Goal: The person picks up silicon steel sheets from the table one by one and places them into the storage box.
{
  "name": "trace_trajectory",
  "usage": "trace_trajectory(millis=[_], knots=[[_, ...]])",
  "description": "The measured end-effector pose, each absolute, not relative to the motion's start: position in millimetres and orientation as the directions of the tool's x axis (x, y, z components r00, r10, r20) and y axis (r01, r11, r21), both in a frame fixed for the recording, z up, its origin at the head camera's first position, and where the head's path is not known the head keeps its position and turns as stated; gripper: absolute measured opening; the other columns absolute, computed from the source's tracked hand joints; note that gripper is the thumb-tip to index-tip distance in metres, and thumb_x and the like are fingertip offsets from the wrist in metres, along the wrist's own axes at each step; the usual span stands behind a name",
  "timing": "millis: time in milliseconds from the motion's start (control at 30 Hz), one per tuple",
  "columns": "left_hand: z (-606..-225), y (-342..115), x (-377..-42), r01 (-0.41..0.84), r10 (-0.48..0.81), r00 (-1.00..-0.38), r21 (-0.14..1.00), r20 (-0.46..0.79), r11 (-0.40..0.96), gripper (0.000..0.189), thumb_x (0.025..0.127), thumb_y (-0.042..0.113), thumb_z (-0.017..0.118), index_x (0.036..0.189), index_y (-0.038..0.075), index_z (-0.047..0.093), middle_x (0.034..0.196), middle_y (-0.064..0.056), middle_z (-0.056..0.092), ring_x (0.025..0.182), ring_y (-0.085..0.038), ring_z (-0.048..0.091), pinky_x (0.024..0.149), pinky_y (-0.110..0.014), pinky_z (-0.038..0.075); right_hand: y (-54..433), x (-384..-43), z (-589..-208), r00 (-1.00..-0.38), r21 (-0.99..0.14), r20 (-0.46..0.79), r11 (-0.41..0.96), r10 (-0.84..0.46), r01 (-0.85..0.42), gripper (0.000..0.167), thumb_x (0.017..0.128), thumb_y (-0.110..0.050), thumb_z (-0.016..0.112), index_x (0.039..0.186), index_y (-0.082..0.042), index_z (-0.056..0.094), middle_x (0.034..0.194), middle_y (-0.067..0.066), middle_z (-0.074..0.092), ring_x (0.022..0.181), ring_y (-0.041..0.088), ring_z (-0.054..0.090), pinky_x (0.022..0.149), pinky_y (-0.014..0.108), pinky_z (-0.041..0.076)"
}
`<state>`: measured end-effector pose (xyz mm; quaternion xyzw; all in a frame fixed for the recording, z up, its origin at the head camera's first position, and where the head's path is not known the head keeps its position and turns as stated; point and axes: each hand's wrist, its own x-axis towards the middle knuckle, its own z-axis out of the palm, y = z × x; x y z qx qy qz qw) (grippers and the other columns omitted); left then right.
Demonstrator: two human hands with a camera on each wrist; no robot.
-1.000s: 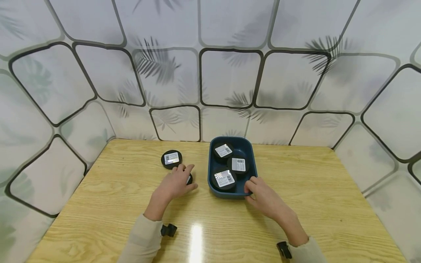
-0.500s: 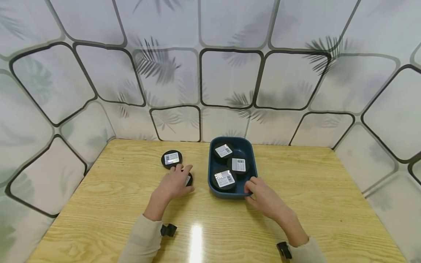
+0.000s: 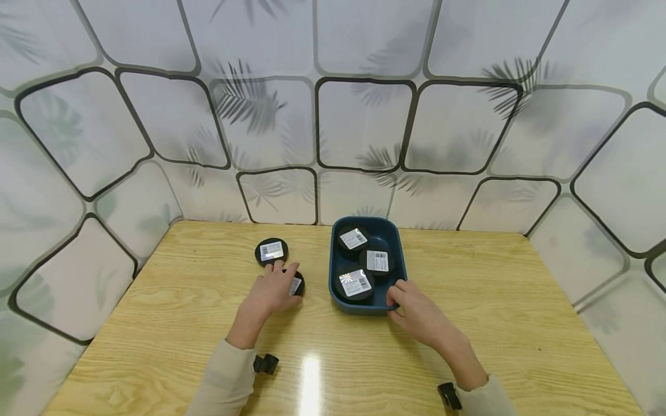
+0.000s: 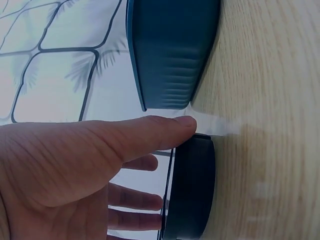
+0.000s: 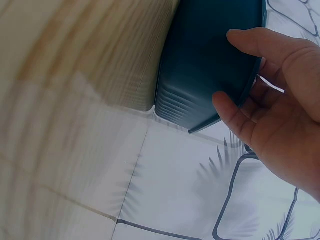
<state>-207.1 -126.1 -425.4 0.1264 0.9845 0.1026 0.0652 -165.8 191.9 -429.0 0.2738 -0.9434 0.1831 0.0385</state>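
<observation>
In the head view my left hand (image 3: 270, 292) is over a round black tub with a white label (image 3: 296, 285) on the table, partly covering it. The left wrist view shows the thumb at the edge of this black tub (image 4: 192, 187), with fairly straight fingers reaching across its lid. A second labelled black tub (image 3: 272, 251) lies just beyond the fingertips. My right hand (image 3: 418, 312) holds the near right corner of a dark blue plastic box (image 3: 364, 309). In the right wrist view, the fingers of this hand (image 5: 280, 90) pinch the rim of the blue box (image 5: 200, 65).
Inside the box sit 3 more black tubs: one at the back (image 3: 353, 238), one in the middle (image 3: 377, 261) and one at the front (image 3: 355, 283). The wooden table (image 3: 494, 289) meets a patterned backdrop (image 3: 364, 127) behind the box and at both sides.
My left hand has shifted slightly left, its thumb drawing in against the tub. More of that tub's label now shows. The right hand and the box have stayed put.
</observation>
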Motion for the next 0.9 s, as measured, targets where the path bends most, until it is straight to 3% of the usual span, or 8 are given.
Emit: trace_trajectory(millis=[300, 900], knots=[[-426.9, -128.2, -207.9, 0.187, 0.231, -0.963, 0.274, -0.136, 0.943, 0.083, 0.082, 0.034, 0.081, 0.149, 0.008, 0.039, 0.141, -0.029, 0.042, 0.127, -0.050, 0.042, 0.088, -0.063, 0.047, 192.2, -165.7, -429.3, -0.846, -0.321, 0.177, 0.783, -0.503, -0.533, 0.026, 0.083, -0.005, 0.078, 0.082, -0.016, 0.055, 0.084, -0.007, 0.044, 0.081, 0.012, 0.041, 0.070, 0.028, 0.043], [-428.2, -130.8, -208.9, 0.206, 0.256, -0.959, 0.322, -0.122, 0.924, 0.086, 0.082, 0.028, 0.082, 0.151, 0.007, 0.035, 0.142, -0.031, 0.038, 0.127, -0.053, 0.040, 0.088, -0.058, 0.049, 193.8, -167.3, -433.3, -0.832, -0.310, 0.217, 0.772, -0.510, -0.554, 0.028, 0.080, -0.003, 0.078, 0.081, -0.017, 0.054, 0.084, -0.008, 0.043, 0.080, 0.011, 0.041, 0.070, 0.028, 0.043]])
